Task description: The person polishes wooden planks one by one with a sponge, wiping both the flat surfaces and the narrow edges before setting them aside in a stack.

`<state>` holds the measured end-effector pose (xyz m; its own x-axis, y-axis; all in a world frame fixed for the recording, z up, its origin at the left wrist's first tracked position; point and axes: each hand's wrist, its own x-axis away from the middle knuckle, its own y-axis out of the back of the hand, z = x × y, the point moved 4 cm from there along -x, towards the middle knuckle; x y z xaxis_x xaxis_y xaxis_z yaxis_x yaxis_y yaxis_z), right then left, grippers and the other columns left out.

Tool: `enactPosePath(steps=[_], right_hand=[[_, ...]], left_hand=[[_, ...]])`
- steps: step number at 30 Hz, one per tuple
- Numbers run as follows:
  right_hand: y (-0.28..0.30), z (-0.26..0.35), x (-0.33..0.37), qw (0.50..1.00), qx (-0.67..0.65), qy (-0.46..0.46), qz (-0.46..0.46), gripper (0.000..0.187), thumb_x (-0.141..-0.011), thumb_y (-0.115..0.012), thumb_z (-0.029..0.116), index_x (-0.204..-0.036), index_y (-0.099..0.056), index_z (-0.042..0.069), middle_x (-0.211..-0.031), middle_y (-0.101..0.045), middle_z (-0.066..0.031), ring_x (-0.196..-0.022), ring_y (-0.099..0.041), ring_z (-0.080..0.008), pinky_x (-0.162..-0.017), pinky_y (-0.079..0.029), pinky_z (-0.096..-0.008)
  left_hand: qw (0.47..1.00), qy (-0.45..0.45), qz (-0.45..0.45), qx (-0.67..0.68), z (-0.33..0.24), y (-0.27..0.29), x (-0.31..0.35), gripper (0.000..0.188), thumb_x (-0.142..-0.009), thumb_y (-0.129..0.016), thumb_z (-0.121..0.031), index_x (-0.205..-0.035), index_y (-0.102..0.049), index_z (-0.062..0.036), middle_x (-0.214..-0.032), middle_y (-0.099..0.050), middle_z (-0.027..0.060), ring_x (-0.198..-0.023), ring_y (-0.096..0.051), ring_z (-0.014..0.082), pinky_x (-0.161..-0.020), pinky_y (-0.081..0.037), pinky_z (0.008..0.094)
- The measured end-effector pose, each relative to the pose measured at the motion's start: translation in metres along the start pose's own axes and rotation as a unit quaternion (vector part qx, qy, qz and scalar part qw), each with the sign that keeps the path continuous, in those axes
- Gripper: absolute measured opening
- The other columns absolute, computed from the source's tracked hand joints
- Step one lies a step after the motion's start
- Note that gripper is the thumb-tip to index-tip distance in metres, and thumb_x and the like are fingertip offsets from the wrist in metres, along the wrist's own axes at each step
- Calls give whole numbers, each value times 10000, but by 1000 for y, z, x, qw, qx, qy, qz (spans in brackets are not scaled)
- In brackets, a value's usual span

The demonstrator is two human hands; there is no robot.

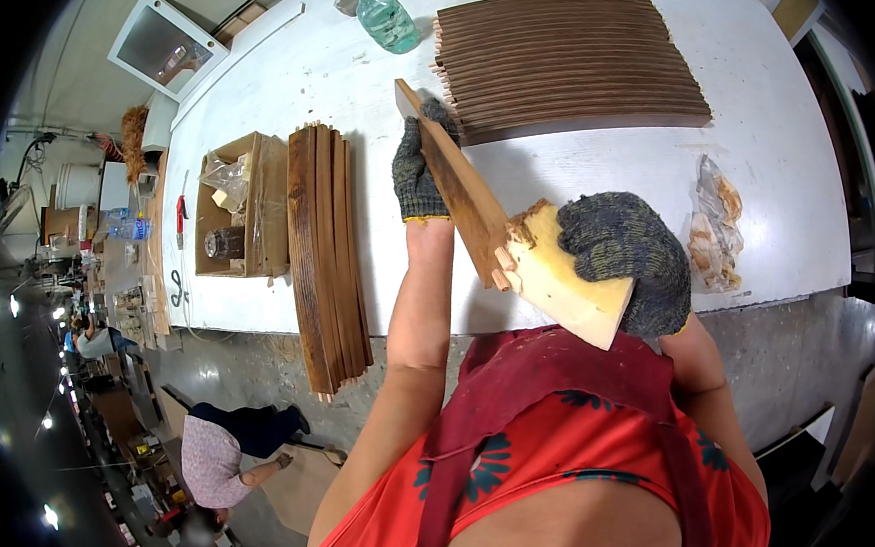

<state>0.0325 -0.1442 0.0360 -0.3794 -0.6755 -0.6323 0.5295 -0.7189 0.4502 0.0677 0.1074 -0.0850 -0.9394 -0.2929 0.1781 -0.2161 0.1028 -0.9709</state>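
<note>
My left hand (417, 169), in a dark knitted glove, is wrapped round the upper part of a brown wooden slat (465, 194). The slat is held tilted above the white table, its far end pointing up and left. Two short dowels (503, 267) stick out of its near end. In a matching glove, my right hand (635, 259) grips a thick pale-yellow block (570, 280) that looks like foam sponge, its upper edge stained brown. The block lies against the slat's near end, beside the dowels. My right fingertips are partly hidden.
Many brown slats (565, 70) lie side by side at the back. More slats (324, 255) lie at left, overhanging the table's front edge. Near them are a cardboard box (271, 208) and a red-handled tool (181, 217). A green-capped bottle (386, 21) and a crumpled plastic bag (715, 231) also rest there.
</note>
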Motion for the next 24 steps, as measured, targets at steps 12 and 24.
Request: enactPosePath(steps=[12, 24], right_hand=[[-36, -9, 37, 993, -11, -31, 113, 336, -730, -604, 210, -1052, -610, 118, -1123, -581, -69, -1092, -513, -283, -931, -380, -406], [11, -66, 116, 922, -85, -315, -210, 544, -705, -689, 143, -1177, -470, -20, -1117, -550, -122, -1063, -507, -233, -922, -393, -336]], left_hand=[[1000, -13, 10, 5, -9, -17, -11, 302, -929, -427, -224, -1128, -524, -19, -1032, -573, 118, -948, -551, 237, -843, -475, 345], [979, -20, 10, -203, -75, -40, 40, 383, -882, -539, -218, -1125, -489, 73, -1018, -589, 218, -955, -585, 295, -910, -461, 369]])
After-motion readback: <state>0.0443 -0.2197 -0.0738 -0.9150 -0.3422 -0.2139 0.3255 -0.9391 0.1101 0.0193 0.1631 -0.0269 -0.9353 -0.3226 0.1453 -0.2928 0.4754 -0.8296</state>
